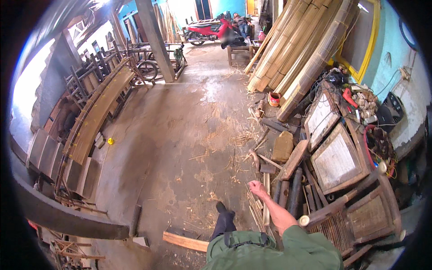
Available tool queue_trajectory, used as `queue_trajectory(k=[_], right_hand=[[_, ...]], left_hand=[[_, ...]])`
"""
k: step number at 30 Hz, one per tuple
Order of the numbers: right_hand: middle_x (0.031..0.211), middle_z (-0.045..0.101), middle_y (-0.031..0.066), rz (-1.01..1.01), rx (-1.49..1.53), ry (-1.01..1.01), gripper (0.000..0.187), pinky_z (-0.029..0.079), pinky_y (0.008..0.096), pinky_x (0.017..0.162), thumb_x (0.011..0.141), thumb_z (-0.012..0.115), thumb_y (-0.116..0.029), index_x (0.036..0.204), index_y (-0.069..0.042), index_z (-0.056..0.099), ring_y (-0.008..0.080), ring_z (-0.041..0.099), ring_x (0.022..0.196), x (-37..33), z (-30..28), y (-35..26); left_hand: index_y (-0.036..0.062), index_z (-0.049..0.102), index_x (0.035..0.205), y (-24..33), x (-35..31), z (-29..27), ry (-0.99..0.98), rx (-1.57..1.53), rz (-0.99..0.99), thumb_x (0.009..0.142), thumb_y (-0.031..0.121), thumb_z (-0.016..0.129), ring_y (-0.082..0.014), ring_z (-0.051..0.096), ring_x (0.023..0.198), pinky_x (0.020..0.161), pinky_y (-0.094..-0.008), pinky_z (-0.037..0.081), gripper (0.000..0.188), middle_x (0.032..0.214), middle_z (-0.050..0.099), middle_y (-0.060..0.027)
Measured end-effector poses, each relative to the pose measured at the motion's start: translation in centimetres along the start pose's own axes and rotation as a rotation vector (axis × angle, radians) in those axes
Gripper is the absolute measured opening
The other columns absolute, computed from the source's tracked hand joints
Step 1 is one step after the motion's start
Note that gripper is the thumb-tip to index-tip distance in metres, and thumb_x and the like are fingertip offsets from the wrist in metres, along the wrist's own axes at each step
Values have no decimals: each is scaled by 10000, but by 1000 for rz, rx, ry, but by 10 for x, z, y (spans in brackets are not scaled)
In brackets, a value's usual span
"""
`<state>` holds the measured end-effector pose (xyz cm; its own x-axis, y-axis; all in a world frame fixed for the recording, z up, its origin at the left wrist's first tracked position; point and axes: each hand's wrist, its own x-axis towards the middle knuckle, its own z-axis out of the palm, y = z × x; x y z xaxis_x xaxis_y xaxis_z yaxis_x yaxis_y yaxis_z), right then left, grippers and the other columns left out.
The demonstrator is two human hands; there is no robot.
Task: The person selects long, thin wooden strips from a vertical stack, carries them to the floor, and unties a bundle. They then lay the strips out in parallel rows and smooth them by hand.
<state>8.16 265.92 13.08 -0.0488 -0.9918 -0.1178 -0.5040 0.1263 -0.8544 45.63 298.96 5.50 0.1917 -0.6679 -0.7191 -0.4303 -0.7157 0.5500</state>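
Observation:
My right hand [258, 188] reaches forward, low on the right, with its fingers curled closed. Whether anything is in them is too small to tell. Just beneath it and toward me lie thin wooden strips [253, 208] and a pale narrow slat [267, 198]. Beyond the fingers are a hammer-like tool with a curved wooden handle [254, 159] and a dark metal block [267, 168]. My left hand does not show. A split bamboo-like plank [185, 241] sticks out to the left of my body; its near end is hidden.
Shavings [220, 135] litter the concrete floor. Tall bundled bamboo slats [292, 45] lean at the right, near a red can [274, 99]. Wooden panels [333, 166] and a bamboo chair [351, 216] crowd the right side. A pillar [155, 40], bench [101, 112] and red motorcycle [209, 32] stand farther off; a person [243, 24] rests behind.

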Motion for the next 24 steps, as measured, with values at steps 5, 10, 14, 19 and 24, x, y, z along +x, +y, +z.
queue_trajectory(k=[5,10,14,19,24], right_hand=[[712,628,123,32,-41,30,282,473,371,617,886,515,-281,821,-28,623,199,621,683,100,23,0],[803,659,182,468,-254,-24,282,473,470,709,869,515,-282,835,-34,644,349,642,775,102,20,45],[938,678,179,792,-297,128,217,500,464,751,812,570,-218,890,-52,686,368,649,859,77,33,78],[771,605,130,440,-899,-591,118,442,453,589,754,610,-181,757,-70,648,294,600,723,75,91,166],[930,663,181,828,-701,-342,249,498,464,706,841,567,-238,946,-55,700,322,636,834,199,93,198]], left_hand=[[-4,675,913,92,123,-55,-6,56,70,809,350,604,-271,666,787,687,-402,508,376,805,685,-158],[-7,674,900,168,252,-178,62,50,226,816,330,599,-255,665,746,663,-393,510,355,793,684,-144],[-9,608,947,306,360,-293,85,-27,125,879,185,551,-183,643,631,550,-306,515,213,786,666,-113],[-32,637,1020,487,473,-335,122,-249,329,878,145,528,-168,641,623,540,-281,513,252,759,666,-113],[-9,639,983,600,562,-305,-54,-213,358,892,134,531,-164,629,608,514,-278,493,201,789,672,-117]])
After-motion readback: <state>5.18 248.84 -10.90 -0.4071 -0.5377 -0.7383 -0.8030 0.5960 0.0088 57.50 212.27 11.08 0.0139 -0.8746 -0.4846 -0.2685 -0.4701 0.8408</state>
